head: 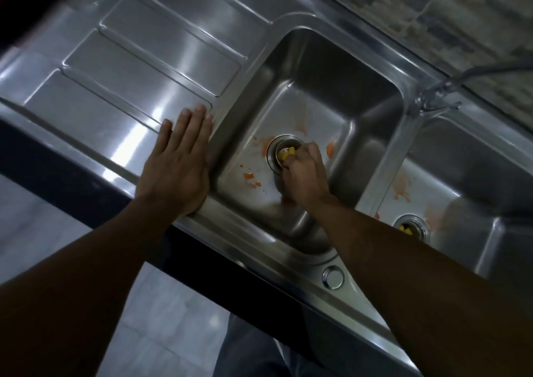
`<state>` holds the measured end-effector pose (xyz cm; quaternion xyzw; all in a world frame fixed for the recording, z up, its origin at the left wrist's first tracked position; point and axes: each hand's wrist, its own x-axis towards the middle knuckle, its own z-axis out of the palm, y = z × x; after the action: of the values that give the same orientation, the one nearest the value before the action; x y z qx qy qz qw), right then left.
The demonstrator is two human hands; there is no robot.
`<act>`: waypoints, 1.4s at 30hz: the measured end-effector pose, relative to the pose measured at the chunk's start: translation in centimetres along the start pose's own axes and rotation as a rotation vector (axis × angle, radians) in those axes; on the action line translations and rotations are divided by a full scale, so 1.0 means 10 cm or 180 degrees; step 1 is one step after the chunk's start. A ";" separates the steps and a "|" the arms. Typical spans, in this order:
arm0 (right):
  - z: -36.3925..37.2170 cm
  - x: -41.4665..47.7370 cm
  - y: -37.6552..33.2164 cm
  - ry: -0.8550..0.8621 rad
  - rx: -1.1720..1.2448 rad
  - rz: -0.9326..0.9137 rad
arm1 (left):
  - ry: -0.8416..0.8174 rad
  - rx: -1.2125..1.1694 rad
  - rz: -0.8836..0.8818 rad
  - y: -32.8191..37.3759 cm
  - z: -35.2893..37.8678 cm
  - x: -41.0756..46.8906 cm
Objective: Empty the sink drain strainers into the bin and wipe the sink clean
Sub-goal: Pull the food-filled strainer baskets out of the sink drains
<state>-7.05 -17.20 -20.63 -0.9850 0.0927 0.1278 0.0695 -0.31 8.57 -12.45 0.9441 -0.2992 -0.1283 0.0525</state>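
Note:
A steel double sink fills the view. In the left basin point(331, 88) my right hand point(305, 175) reaches down with its fingers closed on the drain strainer point(277, 151), which holds yellow food scraps. Orange smears and bits point(252, 176) lie on the basin floor around the drain. My left hand point(180, 163) rests flat and open on the drainboard edge beside the basin. The right basin point(467, 163) has its own strainer point(411, 228) with yellow scraps and orange stains nearby.
A ribbed steel drainboard point(138, 59) lies left of the basins. A tap point(438, 94) stands at the back between the basins, before a tiled wall. A round steel knob point(333, 277) sits on the front rim. Pale floor shows below the dark counter edge.

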 end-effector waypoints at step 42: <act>0.26 -2.13 2.16 0.0314 0.1440 0.0689 | 0.0157 -0.0471 0.0711 3.19 0.59 0.38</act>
<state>-32.21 -34.29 -19.98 -0.9338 0.2271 0.0623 0.2695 -16.52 -19.79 -13.29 0.9013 -0.3908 -0.1200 0.1433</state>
